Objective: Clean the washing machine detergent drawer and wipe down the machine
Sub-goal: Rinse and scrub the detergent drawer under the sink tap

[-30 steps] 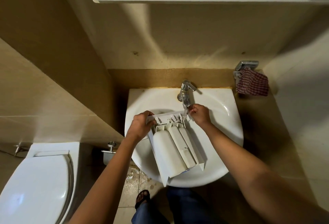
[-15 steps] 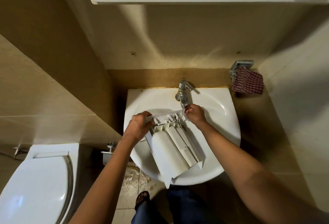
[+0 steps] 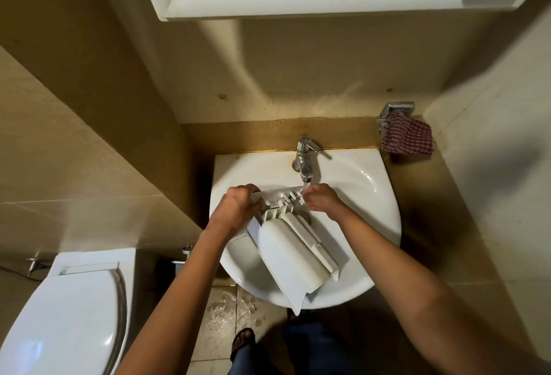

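Sink (image 3: 372, 195): tap (image 3: 304, 160) running at back rim; toilet (image 3: 59, 315) to its left, checked cloth (image 3: 407, 139) right, wet floor (image 3: 226, 312) below. Left hand (image 3: 235, 210) grips detergent drawer (image 3: 292, 255) over it; right hand (image 3: 322, 200) pinches the drawer's end.

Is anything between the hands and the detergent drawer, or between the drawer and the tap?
Nothing visible. The left hand grips the detergent drawer at its left end, the right hand holds its right end, just below the tap.

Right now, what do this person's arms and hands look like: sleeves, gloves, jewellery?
No sleeve shows on either arm. The left hand and right hand wear no gloves, and no watch or bracelet shows at either wrist. Below are dark blue trousers and a dark sandal.
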Demonstrator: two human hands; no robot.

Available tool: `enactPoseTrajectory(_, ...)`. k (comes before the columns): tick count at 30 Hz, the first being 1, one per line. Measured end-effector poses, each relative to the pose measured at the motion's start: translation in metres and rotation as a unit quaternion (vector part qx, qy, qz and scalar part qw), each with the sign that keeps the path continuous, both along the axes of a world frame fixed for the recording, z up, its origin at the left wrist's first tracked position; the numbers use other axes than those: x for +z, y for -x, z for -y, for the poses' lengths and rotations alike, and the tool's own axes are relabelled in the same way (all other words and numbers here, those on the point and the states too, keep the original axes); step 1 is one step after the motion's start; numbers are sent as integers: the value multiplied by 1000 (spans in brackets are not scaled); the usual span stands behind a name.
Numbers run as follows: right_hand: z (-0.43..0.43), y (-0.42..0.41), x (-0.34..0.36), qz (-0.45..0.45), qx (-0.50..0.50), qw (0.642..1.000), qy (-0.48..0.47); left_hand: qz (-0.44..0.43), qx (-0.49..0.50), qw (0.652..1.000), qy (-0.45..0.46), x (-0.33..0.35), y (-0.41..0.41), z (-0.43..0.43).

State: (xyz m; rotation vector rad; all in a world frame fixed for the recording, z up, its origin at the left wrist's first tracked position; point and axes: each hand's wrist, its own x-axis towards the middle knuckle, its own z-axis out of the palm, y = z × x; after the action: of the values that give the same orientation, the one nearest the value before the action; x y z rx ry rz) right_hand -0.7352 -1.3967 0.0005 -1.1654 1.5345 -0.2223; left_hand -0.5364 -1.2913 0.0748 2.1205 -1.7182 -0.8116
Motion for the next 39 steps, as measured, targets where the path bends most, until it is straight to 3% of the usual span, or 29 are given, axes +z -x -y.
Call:
enactPoseTrajectory(5,-10,-11,31,76,53,988,-125,37,-30,998,32,24,5,0)
enactPoseTrajectory(10,-4,-36,63,133,45,969,-205,199,-73,970,117,48,25,-10)
enactPoseTrajectory(15,-7,-61,89,77,76,974,-198,269,-106,932,218,49,45,-22)
enactPoseTrajectory(18,-11,-65,88,22,78,988,-134,271,-130,906,297,44,55,-31)
enactPoseTrajectory(20,-13,-63,86,16,48,995,-86,226,-137,914,307,41,55,-36)
enactPoseTrajectory(22,-14,-61,82,32,31,998,-53,119,-100,950,270,42,48,-44)
enactPoseTrajectory(24,-14,-57,79,36,47,998,-28,-28,16,969,243,46,36,-54)
enactPoseTrajectory(25,-14,-55,77,47,48,998,-16,-101,101,960,243,47,30,-58)
enactPoseTrajectory(27,-17,-50,79,94,36,995,-6,-228,281,914,186,40,14,-57)
enactPoseTrajectory(28,-19,-48,83,111,37,993,5,-301,353,879,107,34,6,-54)
enactPoseTrajectory(31,-24,-41,87,160,43,986,33,-496,460,729,-107,5,-15,-46)
enactPoseTrajectory(33,-25,-34,86,194,49,979,38,-538,445,698,-155,-7,-16,-48)
enactPoseTrajectory(36,-26,-21,80,251,47,966,25,-548,410,711,-165,-12,-3,-48)
enactPoseTrajectory(39,-26,-6,71,319,12,948,-22,-480,380,778,-141,-16,8,-46)
